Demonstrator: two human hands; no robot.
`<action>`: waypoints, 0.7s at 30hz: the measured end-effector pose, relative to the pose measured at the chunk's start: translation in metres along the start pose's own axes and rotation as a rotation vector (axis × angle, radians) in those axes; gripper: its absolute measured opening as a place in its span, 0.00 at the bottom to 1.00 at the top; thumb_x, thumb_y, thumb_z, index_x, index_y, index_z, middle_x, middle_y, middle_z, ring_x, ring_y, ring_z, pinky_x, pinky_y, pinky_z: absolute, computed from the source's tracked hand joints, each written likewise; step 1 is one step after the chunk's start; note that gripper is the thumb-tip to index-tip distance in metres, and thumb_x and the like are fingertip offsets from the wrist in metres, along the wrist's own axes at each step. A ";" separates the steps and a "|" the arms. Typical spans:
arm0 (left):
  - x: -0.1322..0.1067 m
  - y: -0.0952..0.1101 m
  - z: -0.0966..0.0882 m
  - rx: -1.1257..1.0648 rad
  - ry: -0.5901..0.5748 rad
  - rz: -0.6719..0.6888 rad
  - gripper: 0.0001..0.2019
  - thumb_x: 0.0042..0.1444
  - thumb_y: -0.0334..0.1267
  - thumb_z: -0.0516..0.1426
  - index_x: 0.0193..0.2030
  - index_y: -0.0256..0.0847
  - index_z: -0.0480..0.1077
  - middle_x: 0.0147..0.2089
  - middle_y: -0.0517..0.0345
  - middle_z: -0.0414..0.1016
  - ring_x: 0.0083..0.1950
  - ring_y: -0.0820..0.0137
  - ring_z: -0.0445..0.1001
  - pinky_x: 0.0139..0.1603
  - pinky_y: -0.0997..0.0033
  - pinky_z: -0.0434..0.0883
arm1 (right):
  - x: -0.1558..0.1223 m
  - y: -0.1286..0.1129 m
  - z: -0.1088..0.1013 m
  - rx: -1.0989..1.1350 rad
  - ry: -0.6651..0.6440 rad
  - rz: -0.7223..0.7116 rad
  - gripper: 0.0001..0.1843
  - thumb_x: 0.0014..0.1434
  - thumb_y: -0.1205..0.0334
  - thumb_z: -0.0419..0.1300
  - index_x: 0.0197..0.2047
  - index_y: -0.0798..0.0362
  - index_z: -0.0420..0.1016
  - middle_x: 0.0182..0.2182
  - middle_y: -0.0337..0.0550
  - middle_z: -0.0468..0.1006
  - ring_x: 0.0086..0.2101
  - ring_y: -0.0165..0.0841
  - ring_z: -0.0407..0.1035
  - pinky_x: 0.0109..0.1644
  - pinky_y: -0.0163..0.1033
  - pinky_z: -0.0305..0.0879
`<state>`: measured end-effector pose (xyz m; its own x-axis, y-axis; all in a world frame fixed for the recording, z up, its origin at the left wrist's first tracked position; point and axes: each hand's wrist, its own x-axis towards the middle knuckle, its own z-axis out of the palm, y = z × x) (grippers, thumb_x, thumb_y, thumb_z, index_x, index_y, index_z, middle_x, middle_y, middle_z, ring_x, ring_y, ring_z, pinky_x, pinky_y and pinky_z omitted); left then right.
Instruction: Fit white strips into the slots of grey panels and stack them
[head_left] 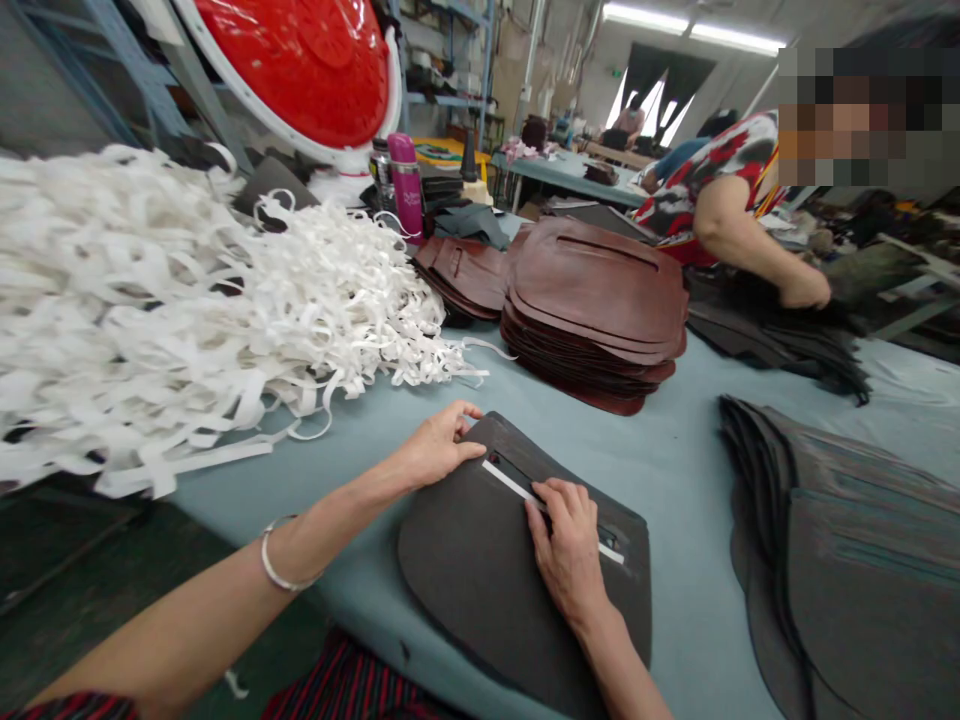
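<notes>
A dark grey shaped panel (480, 560) with a slot lies flat on the blue-grey table (675, 470) in front of me. A narrow white strip (508, 483) runs along the slot. My left hand (439, 445) rests on the panel's upper left edge, fingers curled and pressing its corner. My right hand (568, 540) lies over the slot, fingertips pressed down on the white strip.
A big heap of white strips (165, 300) fills the left. Stacks of brown panels (596, 310) sit beyond, a stack of grey panels (847, 540) at right. A pink bottle (407, 190) and a red fan (300, 65) stand behind. Another person (742, 210) leans over the table's far right.
</notes>
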<state>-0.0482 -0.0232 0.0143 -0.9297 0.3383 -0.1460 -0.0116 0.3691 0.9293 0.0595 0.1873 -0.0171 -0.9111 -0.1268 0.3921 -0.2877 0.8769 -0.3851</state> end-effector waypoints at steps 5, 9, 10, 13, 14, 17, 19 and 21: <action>0.012 -0.004 0.007 -0.087 -0.066 0.008 0.22 0.43 0.40 0.63 0.46 0.37 0.66 0.38 0.55 0.75 0.38 0.66 0.74 0.37 0.70 0.70 | -0.002 0.002 -0.002 -0.012 -0.005 0.052 0.12 0.65 0.61 0.52 0.49 0.54 0.69 0.44 0.49 0.70 0.45 0.39 0.61 0.47 0.46 0.58; 0.011 -0.002 0.010 -0.144 -0.104 -0.004 0.25 0.41 0.39 0.64 0.47 0.36 0.64 0.40 0.51 0.76 0.39 0.64 0.75 0.38 0.69 0.72 | -0.001 0.004 -0.001 0.048 -0.020 0.069 0.11 0.65 0.60 0.51 0.48 0.53 0.68 0.44 0.48 0.70 0.45 0.38 0.61 0.47 0.45 0.57; 0.009 0.001 0.009 -0.163 -0.127 -0.011 0.25 0.42 0.39 0.64 0.47 0.36 0.64 0.40 0.50 0.77 0.39 0.64 0.76 0.37 0.69 0.72 | -0.001 0.004 -0.002 0.065 -0.021 0.075 0.11 0.65 0.59 0.51 0.48 0.53 0.68 0.43 0.47 0.70 0.45 0.38 0.62 0.47 0.45 0.57; 0.010 0.011 0.002 -0.109 -0.167 0.017 0.24 0.45 0.39 0.62 0.48 0.35 0.63 0.40 0.51 0.77 0.37 0.65 0.76 0.35 0.70 0.72 | 0.000 0.004 -0.004 0.075 -0.028 0.094 0.11 0.65 0.57 0.52 0.47 0.53 0.67 0.40 0.46 0.72 0.42 0.37 0.63 0.46 0.44 0.57; 0.012 0.014 -0.003 -0.064 -0.160 0.043 0.22 0.47 0.39 0.61 0.49 0.34 0.64 0.40 0.52 0.77 0.38 0.66 0.76 0.36 0.71 0.72 | 0.001 0.004 -0.005 0.060 -0.029 0.099 0.11 0.65 0.57 0.52 0.46 0.54 0.68 0.39 0.46 0.72 0.41 0.37 0.63 0.46 0.44 0.56; 0.024 0.019 -0.022 0.048 -0.066 0.136 0.19 0.51 0.38 0.57 0.50 0.34 0.64 0.42 0.55 0.75 0.43 0.63 0.75 0.42 0.69 0.71 | 0.000 0.004 -0.009 -0.001 -0.022 0.114 0.08 0.65 0.59 0.51 0.41 0.53 0.68 0.36 0.44 0.73 0.39 0.36 0.65 0.44 0.43 0.56; 0.032 0.016 -0.030 0.137 0.054 0.204 0.22 0.50 0.38 0.58 0.52 0.35 0.64 0.46 0.52 0.73 0.51 0.58 0.72 0.49 0.62 0.69 | -0.003 0.006 -0.012 -0.044 -0.005 0.123 0.06 0.65 0.62 0.52 0.39 0.52 0.68 0.34 0.43 0.72 0.37 0.36 0.66 0.42 0.41 0.56; 0.033 0.005 -0.030 0.351 0.234 0.333 0.22 0.51 0.40 0.58 0.53 0.37 0.65 0.52 0.48 0.69 0.57 0.55 0.66 0.57 0.55 0.64 | -0.008 0.007 -0.014 -0.089 0.024 0.131 0.04 0.63 0.65 0.53 0.37 0.52 0.69 0.34 0.43 0.72 0.36 0.37 0.66 0.40 0.41 0.57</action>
<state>-0.0897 -0.0360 0.0247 -0.9197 0.2993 0.2542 0.3845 0.5554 0.7373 0.0689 0.2013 -0.0115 -0.9314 0.0012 0.3640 -0.1392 0.9228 -0.3594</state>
